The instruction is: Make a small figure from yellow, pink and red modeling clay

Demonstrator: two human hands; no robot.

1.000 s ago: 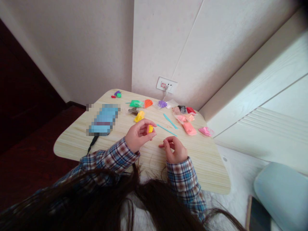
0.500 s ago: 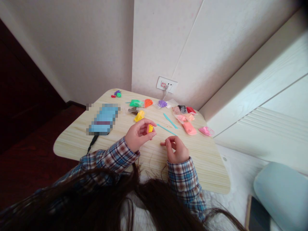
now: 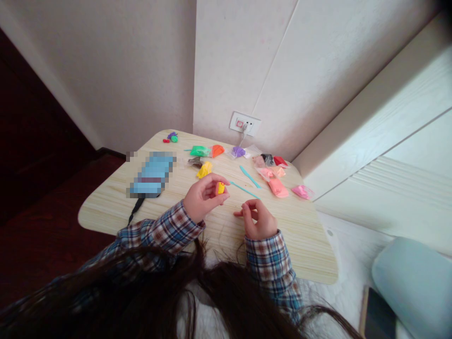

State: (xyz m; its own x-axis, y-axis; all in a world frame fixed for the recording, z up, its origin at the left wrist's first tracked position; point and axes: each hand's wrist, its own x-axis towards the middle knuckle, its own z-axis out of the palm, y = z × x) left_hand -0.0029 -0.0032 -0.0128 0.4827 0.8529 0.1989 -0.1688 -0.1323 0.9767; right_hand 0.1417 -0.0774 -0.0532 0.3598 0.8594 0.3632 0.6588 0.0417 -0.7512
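Between the thumb and fingers of my left hand (image 3: 203,197) is a small yellow clay piece (image 3: 221,188) with reddish marks on top. To its right, my right hand (image 3: 260,219) is closed in a pinch just above the tabletop, one finger stretched out to the left. Whatever sits between those fingertips, if anything, is too small to make out. Beyond the hands lie a thin turquoise modelling tool (image 3: 245,190) and a flat turquoise clay knife (image 3: 250,177). A packet of yellow clay (image 3: 205,170) rests just behind my left hand.
Bagged clay lies along the back: green (image 3: 199,151), orange (image 3: 218,150), purple (image 3: 238,152), red (image 3: 280,162), coral (image 3: 278,188) and pink (image 3: 302,191). A blurred blue device (image 3: 153,174) with a black strap occupies the table's left. Small clay shapes (image 3: 174,139) sit at the far left corner.
My right hand's outstretched finger has shifted very slightly left. My left hand and the yellow clay piece stay in place.
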